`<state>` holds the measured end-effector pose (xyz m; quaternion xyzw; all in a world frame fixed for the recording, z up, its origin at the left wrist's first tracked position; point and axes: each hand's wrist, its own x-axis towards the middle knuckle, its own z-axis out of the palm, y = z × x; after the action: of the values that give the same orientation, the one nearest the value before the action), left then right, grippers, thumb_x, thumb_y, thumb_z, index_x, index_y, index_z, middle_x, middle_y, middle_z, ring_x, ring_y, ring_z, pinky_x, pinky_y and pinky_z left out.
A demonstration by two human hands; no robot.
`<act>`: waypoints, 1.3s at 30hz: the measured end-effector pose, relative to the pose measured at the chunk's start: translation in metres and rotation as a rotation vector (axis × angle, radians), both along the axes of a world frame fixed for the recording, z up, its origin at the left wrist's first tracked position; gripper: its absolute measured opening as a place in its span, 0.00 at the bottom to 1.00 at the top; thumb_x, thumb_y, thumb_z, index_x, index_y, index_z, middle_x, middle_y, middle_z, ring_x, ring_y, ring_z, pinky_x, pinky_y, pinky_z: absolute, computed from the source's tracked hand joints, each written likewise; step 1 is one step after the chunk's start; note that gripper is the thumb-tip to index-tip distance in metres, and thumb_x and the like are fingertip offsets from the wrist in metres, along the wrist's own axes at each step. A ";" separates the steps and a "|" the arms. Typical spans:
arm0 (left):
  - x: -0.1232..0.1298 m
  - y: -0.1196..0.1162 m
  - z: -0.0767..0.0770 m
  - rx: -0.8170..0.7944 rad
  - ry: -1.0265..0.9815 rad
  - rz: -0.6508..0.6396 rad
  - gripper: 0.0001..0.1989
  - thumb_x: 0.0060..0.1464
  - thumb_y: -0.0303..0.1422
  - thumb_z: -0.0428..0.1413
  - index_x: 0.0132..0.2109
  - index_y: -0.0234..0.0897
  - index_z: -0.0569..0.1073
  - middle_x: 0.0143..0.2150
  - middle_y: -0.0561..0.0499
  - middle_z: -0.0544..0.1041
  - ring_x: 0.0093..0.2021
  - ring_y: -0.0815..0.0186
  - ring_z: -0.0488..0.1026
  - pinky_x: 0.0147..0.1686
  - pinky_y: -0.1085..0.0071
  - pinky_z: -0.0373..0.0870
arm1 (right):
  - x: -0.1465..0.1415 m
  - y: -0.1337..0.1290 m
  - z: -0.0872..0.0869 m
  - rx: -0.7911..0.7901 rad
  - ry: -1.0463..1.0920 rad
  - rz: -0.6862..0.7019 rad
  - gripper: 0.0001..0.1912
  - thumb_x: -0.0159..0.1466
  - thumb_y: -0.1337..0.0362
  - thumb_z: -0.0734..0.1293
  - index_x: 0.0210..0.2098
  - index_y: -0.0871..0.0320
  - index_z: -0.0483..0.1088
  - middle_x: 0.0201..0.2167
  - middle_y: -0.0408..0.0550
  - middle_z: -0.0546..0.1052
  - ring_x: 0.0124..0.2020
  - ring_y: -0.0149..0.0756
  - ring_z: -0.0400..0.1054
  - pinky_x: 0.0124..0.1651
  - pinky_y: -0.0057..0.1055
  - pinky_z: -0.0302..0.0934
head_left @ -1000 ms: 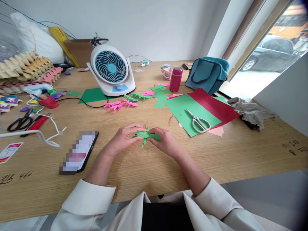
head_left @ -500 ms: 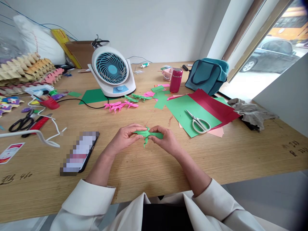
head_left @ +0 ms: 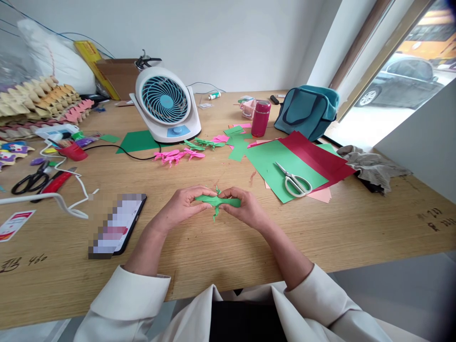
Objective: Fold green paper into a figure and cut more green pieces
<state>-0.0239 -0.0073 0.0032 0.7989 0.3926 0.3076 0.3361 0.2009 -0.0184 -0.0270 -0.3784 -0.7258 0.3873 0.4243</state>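
Between my two hands is a green paper cutout (head_left: 216, 201), long and narrow with thin curled strips sticking out on its near and far sides. My left hand (head_left: 183, 204) pinches its left part between thumb and fingers. On the other side, my right hand (head_left: 244, 205) grips it near the middle, thumb below and fingers above. Just beyond lie several pink paper cutouts (head_left: 174, 156) of similar shape, and behind them some green paper cutouts (head_left: 204, 143).
White-handled scissors (head_left: 297, 185) lie on a green paper sheet (head_left: 265, 164) beside red sheets (head_left: 313, 159). A phone (head_left: 121, 225) is left of my hands. Farther back stand a fan (head_left: 166, 102), a red flask (head_left: 261, 118) and a teal bag (head_left: 306, 114).
My fingers have shifted slightly on the green paper cutout, and more of its left part shows now. Both hands still hold it over the same spot.
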 end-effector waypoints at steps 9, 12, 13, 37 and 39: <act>0.000 -0.001 0.002 -0.006 -0.007 -0.029 0.14 0.55 0.38 0.62 0.48 0.40 0.80 0.48 0.47 0.81 0.49 0.60 0.77 0.52 0.68 0.70 | -0.001 -0.001 0.001 -0.026 -0.001 0.000 0.09 0.59 0.66 0.71 0.40 0.60 0.76 0.38 0.48 0.80 0.39 0.35 0.73 0.44 0.31 0.63; -0.001 -0.003 0.004 -0.042 0.036 -0.015 0.14 0.55 0.38 0.62 0.47 0.40 0.80 0.47 0.48 0.81 0.47 0.59 0.78 0.50 0.67 0.71 | 0.000 -0.001 0.000 -0.037 0.008 0.049 0.08 0.60 0.66 0.71 0.40 0.58 0.76 0.39 0.47 0.79 0.39 0.35 0.73 0.43 0.30 0.64; -0.001 -0.004 0.005 -0.055 0.050 -0.006 0.14 0.55 0.38 0.62 0.47 0.41 0.80 0.46 0.49 0.82 0.46 0.59 0.78 0.49 0.67 0.72 | 0.000 -0.001 0.000 -0.036 0.008 0.062 0.08 0.60 0.66 0.71 0.40 0.58 0.76 0.39 0.47 0.79 0.40 0.35 0.73 0.43 0.30 0.64; -0.002 -0.002 0.005 -0.114 -0.090 0.093 0.18 0.53 0.41 0.63 0.47 0.36 0.81 0.46 0.44 0.83 0.45 0.56 0.79 0.46 0.63 0.76 | 0.000 -0.003 -0.005 0.201 -0.040 -0.050 0.11 0.65 0.63 0.69 0.47 0.54 0.77 0.38 0.47 0.81 0.37 0.35 0.75 0.42 0.30 0.67; -0.002 -0.001 0.005 -0.102 -0.096 0.077 0.17 0.53 0.41 0.63 0.47 0.36 0.81 0.47 0.44 0.82 0.46 0.56 0.79 0.47 0.63 0.76 | 0.000 -0.003 -0.004 0.212 -0.058 -0.048 0.11 0.65 0.63 0.69 0.47 0.54 0.77 0.36 0.47 0.80 0.35 0.35 0.74 0.40 0.29 0.66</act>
<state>-0.0255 -0.0087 0.0077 0.7495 0.4217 0.3376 0.3827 0.2005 -0.0215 -0.0314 -0.3594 -0.7654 0.2871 0.4500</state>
